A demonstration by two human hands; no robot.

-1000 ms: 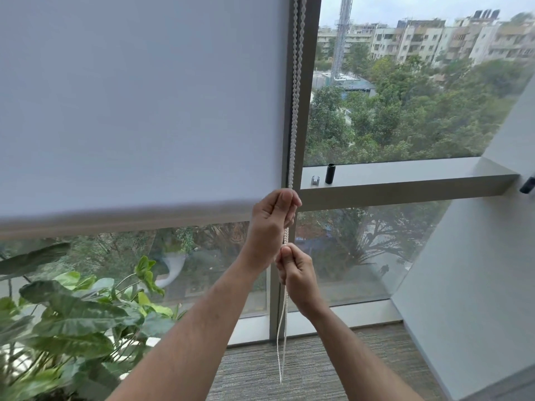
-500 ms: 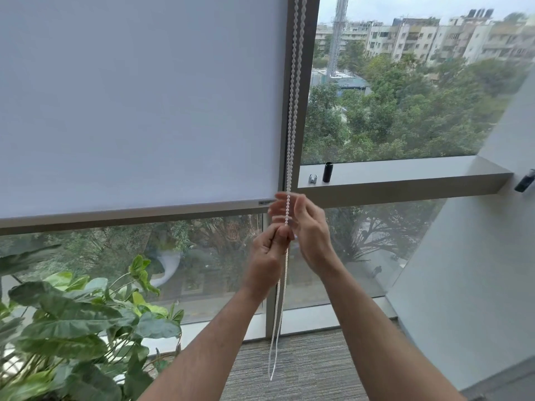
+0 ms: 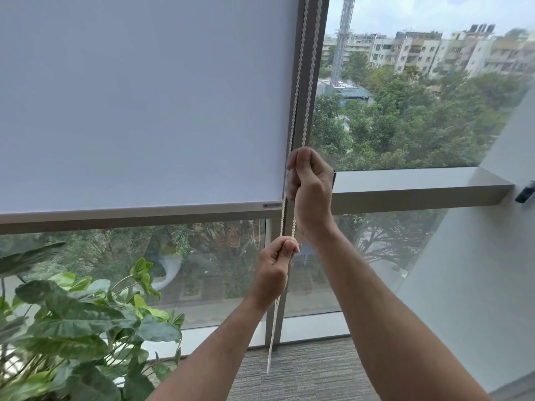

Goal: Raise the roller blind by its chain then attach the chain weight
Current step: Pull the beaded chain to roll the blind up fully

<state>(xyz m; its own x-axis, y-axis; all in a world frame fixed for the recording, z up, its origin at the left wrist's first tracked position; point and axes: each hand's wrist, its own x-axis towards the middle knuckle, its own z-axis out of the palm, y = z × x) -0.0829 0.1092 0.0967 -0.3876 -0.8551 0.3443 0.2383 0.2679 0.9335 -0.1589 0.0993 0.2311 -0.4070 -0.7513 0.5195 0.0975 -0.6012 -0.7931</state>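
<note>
A white fabric roller blind (image 3: 139, 96) is seen drawn over the upper part of the left window pane, its pale bottom bar (image 3: 139, 208) lying level with the grey horizontal window frame member (image 3: 130, 224) behind it. A white beaded plastic chain (image 3: 301, 82) is hung in two strands along the dark vertical mullion (image 3: 314, 111) at the blind's right edge.

The right hand (image 3: 311, 189) is raised higher, closed into a fist around the right-hand strand of the chain, with the knuckles turned toward the camera; the strand enters at the top of the fist and emerges below it. The left hand (image 3: 273, 270) is held lower, also closed, with a strand pinched between thumb and curled forefinger near the top of the fist. Whether both strands are enclosed by the left hand cannot be told. Below the left hand the chain loop is left hanging free, its lowest point (image 3: 269, 369) seen against the grey carpet (image 3: 304, 377).

A grey window ledge (image 3: 419, 186) is seen to the right of the raised hand, partly hidden by it, with a thin dark edge of something showing just beside the wrist. A small dark fitting (image 3: 524, 193) is mounted on the white wall (image 3: 477, 270) at the ledge's far end.

A large-leaved green plant (image 3: 72, 322) is placed at lower left; its pot is not shown.
</note>
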